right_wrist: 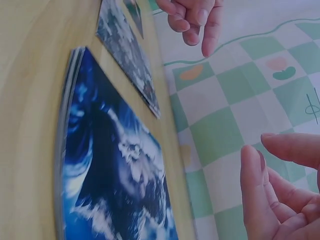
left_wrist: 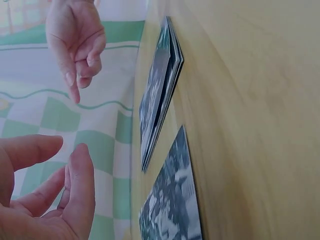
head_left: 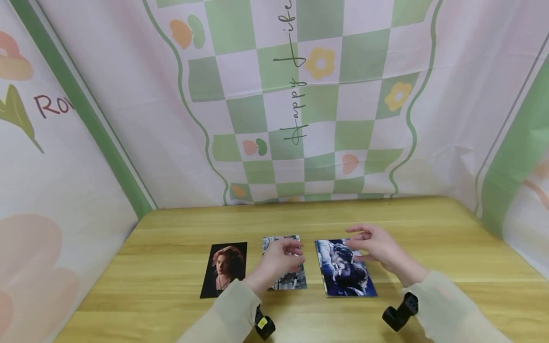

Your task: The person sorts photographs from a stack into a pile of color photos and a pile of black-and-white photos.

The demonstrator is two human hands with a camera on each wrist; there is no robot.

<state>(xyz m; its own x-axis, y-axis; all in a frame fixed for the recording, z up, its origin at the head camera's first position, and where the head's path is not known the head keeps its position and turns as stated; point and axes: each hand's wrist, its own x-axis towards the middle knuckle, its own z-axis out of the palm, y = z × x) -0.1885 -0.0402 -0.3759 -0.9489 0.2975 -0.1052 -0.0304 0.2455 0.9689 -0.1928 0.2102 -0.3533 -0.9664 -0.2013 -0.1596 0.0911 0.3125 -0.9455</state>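
Note:
Three spots on the wooden table hold picture cards. My left hand (head_left: pixel 276 261) hovers over the middle grey-toned card (head_left: pixel 296 281), fingers bent loosely and thumb apart from them. Above the right edge of a blue-toned stack of picture cards (head_left: pixel 343 274) is my right hand (head_left: pixel 379 247), holding nothing. In the left wrist view a gap shows between the thumb and fingers of the left hand (left_wrist: pixel 55 195). The right wrist view shows the same gap at the right hand (right_wrist: pixel 280 200), beside the stack (right_wrist: pixel 115 160), whose layered edge is visible.
To the left lies a dark card with a red-haired portrait (head_left: pixel 227 269). The wooden table (head_left: pixel 171 267) ends at a hanging cloth (head_left: pixel 283 114) with green checks and flowers. Black wrist cameras (head_left: pixel 401 312) sit on both sleeves.

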